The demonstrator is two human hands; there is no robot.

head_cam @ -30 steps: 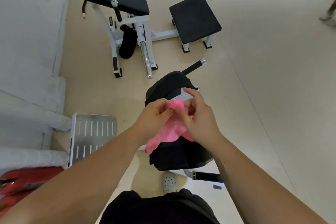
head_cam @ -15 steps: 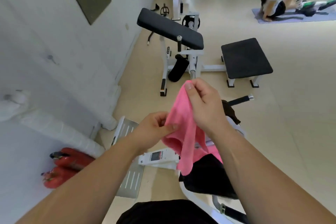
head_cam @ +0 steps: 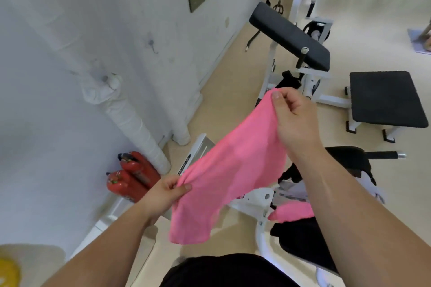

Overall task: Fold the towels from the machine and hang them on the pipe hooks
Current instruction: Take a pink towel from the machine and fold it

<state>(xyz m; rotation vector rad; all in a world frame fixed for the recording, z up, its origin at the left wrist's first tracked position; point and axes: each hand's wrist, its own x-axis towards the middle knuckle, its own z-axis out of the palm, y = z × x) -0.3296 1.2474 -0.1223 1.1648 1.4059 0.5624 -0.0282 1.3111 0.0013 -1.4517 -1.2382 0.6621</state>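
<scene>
A pink towel (head_cam: pixel 233 170) is stretched out in the air between my two hands. My left hand (head_cam: pixel 166 196) pinches its lower left corner, and my right hand (head_cam: pixel 295 119) pinches the upper right corner, higher and farther out. The towel's lower edge hangs loose below my left hand. A second pink towel (head_cam: pixel 293 211) lies on the black seat of the white gym machine (head_cam: pixel 261 198) under my right forearm. A white wrapped pipe (head_cam: pixel 133 123) runs down the wall at the left, with a small hook (head_cam: pixel 152 45) on the wall above it.
Two red fire extinguishers (head_cam: pixel 131 175) stand at the pipe's foot. A white bench machine with a black pad (head_cam: pixel 289 37) and a black low seat (head_cam: pixel 384 98) stand ahead on the beige floor. A yellow object (head_cam: pixel 8 272) shows at the bottom left.
My hands have drawn apart and spread the bunched towel open. The view has swung left toward the wall and pipe.
</scene>
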